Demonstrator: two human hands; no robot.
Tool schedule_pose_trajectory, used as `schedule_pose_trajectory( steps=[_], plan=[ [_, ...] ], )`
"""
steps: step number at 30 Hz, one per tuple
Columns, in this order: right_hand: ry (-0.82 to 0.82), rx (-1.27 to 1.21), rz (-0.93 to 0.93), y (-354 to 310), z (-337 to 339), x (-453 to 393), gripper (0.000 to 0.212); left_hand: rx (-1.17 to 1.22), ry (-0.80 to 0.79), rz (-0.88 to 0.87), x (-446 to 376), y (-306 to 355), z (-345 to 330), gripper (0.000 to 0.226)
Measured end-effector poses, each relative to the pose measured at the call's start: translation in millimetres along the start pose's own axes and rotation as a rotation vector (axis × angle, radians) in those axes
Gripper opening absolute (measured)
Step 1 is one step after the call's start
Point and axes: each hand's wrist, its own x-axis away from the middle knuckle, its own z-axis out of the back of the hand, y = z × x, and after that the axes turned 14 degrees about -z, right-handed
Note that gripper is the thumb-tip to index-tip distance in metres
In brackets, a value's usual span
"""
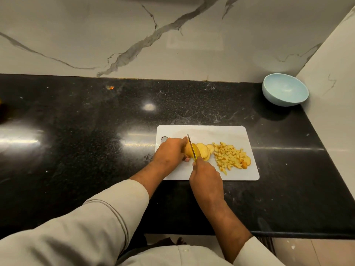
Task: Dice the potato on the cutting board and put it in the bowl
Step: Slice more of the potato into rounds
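Yellow-handled knife [191,147] in right hand [206,178] slicing potato [187,149]; left hand [170,151] steadying.

potato [189,149] on cutting board [238,169], bowl [285,93] behind, right

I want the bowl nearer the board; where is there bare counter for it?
Bare counter lies between the cutting board and the blue bowl, also behind the board. The board's middle is crowded: potato slices, dice, both hands.

My left hand [170,151] curls down, fingers clamped. My right hand [206,178] is fisted, both forearms reaching forward.
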Motion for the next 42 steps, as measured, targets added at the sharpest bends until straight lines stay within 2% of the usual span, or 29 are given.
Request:
schedule_pose_trajectory(
  steps=[3, 7, 13, 16, 18, 21, 24, 29, 33, 38, 42],
  plan=[
    [-0.013, 0.012, 0.003, -3.9, -3.9, -2.8, 0.023, -0.011, 0.044, 0.006, 1.8, 2.8, -2.3, 0.062],
    [-0.02, 0.029, -0.001, -4.0, -4.7, -6.8, 0.022, 0.003, 0.077, -0.009, 2.8, 3.6, -5.1, 0.057],
    [-0.044, 0.038, -0.007, -8.2, -4.7, -8.9, 0.017, -0.018, 0.055, -0.005, 0.8, 4.5, -5.4, 0.029],
    [-0.064, 0.04, -0.022, -12.4, -2.6, -12.3, 0.012, -0.036, 0.04, -0.022, 0.9, 6.4, -2.5, 0.024],
    [-0.082, 0.057, -0.025, -17.4, 0.5, -16.8, 0.011, -0.053, 0.037, -0.049, 2.0, 7.7, -1.6, 0.023],
    [-0.127, 0.097, -0.012, -28.3, 6.4, -28.0, 0.026, -0.057, 0.059, -0.075, 3.7, 7.0, -1.3, 0.024],
    [-0.174, 0.135, -0.027, -31.2, 10.6, -33.6, 0.023, -0.05, 0.031, -0.051, 0.5, 6.5, 2.7, 0.02],
    [-0.191, 0.151, -0.04, -22.2, 11.9, -26.2, 0.027, -0.084, -0.02, -0.041, -2.9, 6.7, 3.9, 0.029],
    [-0.21, 0.134, -0.021, -33.3, 13.1, -35.8, 0.019, -0.101, -0.022, -0.055, -1.9, 3.6, 2.7, 0.021],
    [-0.23, 0.153, -0.045, -19.5, 8.1, -25.8, 0.031, -0.105, -0.039, -0.035, -7.1, 2.0, 5.4, 0.027],
    [-0.26, 0.129, -0.032, -27.4, 8.5, -33.5, 0.016, -0.118, -0.044, -0.05, -6.6, 0.5, 2.9, 0.024]
  ],
)
